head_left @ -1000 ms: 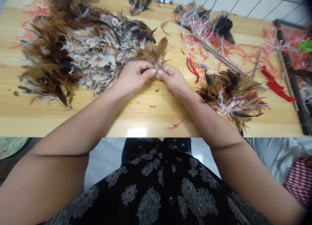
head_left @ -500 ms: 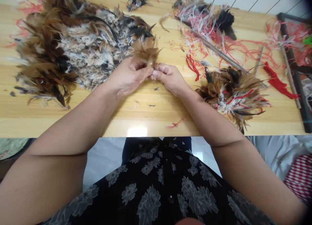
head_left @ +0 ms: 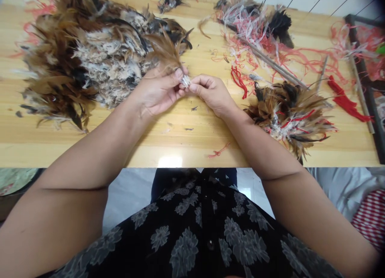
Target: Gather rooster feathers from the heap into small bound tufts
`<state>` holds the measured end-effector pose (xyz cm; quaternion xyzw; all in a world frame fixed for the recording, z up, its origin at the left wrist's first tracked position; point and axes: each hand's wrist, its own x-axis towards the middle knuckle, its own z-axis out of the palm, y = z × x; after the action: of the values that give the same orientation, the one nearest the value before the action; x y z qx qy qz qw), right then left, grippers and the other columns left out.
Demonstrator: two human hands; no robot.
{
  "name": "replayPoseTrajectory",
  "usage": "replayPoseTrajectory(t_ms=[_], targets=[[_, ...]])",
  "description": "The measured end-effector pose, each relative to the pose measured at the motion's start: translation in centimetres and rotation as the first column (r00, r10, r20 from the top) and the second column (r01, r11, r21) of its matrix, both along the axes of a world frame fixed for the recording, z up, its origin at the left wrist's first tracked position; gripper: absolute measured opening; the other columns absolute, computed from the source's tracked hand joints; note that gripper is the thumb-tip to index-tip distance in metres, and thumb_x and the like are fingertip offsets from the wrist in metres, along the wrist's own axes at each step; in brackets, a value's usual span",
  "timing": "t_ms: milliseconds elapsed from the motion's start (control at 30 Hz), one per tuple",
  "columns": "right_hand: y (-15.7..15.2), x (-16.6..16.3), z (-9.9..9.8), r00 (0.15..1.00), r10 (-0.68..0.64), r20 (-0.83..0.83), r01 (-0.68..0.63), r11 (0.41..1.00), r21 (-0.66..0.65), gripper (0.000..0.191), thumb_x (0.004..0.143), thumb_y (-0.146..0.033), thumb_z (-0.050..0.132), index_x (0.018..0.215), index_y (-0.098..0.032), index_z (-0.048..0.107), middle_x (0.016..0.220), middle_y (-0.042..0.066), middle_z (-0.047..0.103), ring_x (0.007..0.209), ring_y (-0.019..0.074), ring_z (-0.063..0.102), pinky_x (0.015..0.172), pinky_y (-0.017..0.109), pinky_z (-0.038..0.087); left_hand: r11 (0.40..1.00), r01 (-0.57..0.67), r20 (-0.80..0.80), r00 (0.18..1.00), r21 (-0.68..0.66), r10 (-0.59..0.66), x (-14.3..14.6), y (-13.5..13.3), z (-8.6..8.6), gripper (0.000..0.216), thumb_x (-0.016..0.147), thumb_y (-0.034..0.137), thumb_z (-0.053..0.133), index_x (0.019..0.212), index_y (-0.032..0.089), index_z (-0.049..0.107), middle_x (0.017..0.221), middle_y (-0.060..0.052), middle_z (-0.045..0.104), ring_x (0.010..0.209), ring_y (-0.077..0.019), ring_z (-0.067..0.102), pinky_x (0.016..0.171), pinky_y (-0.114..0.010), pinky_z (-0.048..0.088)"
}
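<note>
My left hand (head_left: 164, 85) is closed on a bunch of brown feathers (head_left: 164, 49), with the thumb pressed across the stems. The plumes fan up and left, while the pale quill ends (head_left: 185, 82) stick out toward the right. At those ends, touching or almost touching them, my right hand (head_left: 212, 93) is pinched with thumb against forefinger. Whatever lies between its fingertips is too small to make out. Behind my left hand spreads a large pile of brown, black and whitish feathers (head_left: 111, 61).
Right of my hands lies a bundle of feathers with red ties (head_left: 288, 117). Beyond it are red strings (head_left: 345, 99), a thin stick (head_left: 273, 65), a tangle of white and pink strips (head_left: 249, 25) and a dark-framed tray (head_left: 367, 81). The wooden table (head_left: 192, 149) ends close to my body.
My left hand has turned the feather bunch, so its plumes tip left and its pale quill ends now show. My right hand has stayed close to them, still pinched.
</note>
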<state>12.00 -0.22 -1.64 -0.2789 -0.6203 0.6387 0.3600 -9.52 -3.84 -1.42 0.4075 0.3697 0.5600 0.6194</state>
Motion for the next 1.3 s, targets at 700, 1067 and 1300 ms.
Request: replayPoseTrajectory(t_ms=[700, 1067, 1300], targets=[[0.2, -0.4, -1.0, 0.999, -0.024, 0.043, 0.019, 0.994, 0.105, 0.056, 0.104, -0.065, 0.105, 0.091, -0.024, 0.069, 0.104, 0.004, 0.086, 0.114, 0.0201, 0.081, 0.113, 0.034, 0.069, 1.000, -0.030, -0.019, 0.999, 0.000, 0.030, 0.4, -0.5, 0.5, 0.036, 0.113, 0.031, 0.110, 0.092, 0.027, 0.081, 0.085, -0.004, 0.074, 0.085, -0.0239, 0.082, 0.076, -0.030, 0.072], [0.0, -0.5, -1.1, 0.994, -0.008, 0.106, -0.006, 0.992, 0.130, 0.056, 0.105, -0.066, 0.105, 0.088, -0.025, 0.071, 0.104, 0.004, 0.089, 0.112, 0.0211, 0.082, 0.118, 0.037, 0.070, 1.000, -0.013, -0.037, 0.999, 0.025, 0.014, 1.1, -0.8, -0.3, 0.037, 0.106, 0.040, 0.118, 0.094, 0.026, 0.086, 0.087, -0.004, 0.077, 0.085, -0.0238, 0.081, 0.078, -0.032, 0.072], [0.6, 0.0, -1.4, 0.985, -0.116, 0.127, 0.095, 0.982, 0.164, 0.049, 0.128, -0.067, 0.075, 0.116, -0.020, 0.079, 0.110, 0.002, 0.083, 0.109, 0.0137, 0.078, 0.110, 0.028, 0.069, 0.974, -0.028, -0.158, 0.985, 0.225, 0.065, -1.0, 0.4, -0.7, 0.048, 0.091, 0.063, 0.125, 0.094, 0.037, 0.085, 0.094, -0.005, 0.084, 0.097, -0.0367, 0.087, 0.076, -0.048, 0.074]])
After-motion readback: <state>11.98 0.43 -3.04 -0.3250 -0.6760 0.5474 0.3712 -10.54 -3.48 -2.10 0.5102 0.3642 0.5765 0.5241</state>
